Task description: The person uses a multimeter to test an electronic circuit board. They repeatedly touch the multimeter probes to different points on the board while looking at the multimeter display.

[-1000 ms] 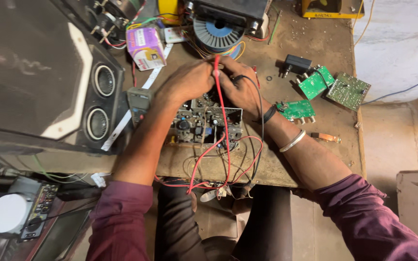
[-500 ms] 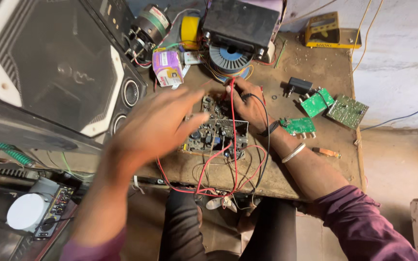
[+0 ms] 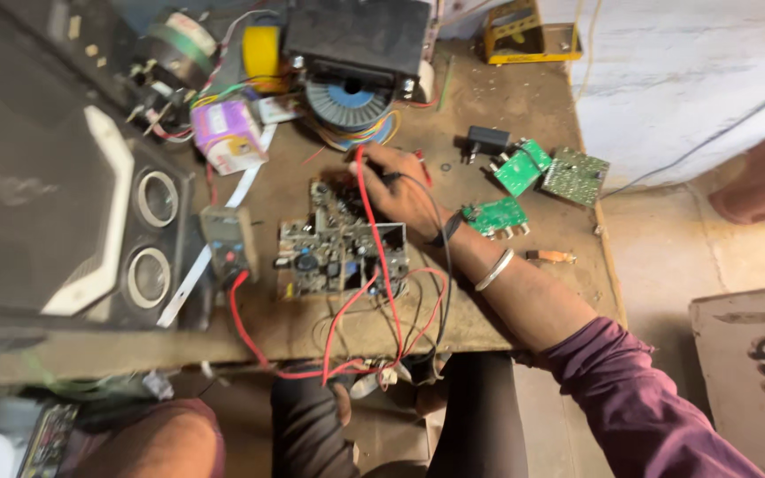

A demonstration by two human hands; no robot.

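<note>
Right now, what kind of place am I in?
Most likely a small electronics repair bench: bare green circuit boards, a larger populated board under your right hand, red test leads, and a speaker cabinet beside them.

A worn brown workbench (image 3: 524,115) filled the middle of the view, its top scuffed and stained. At three o'clock lay a pale concrete floor (image 3: 710,239) in soft daylight — a whitewashed wall (image 3: 666,62) rose at one o'clock. A cardboard sheet (image 3: 754,372) leaned at four o'clock — dim shadow pooled under the bench.
</note>
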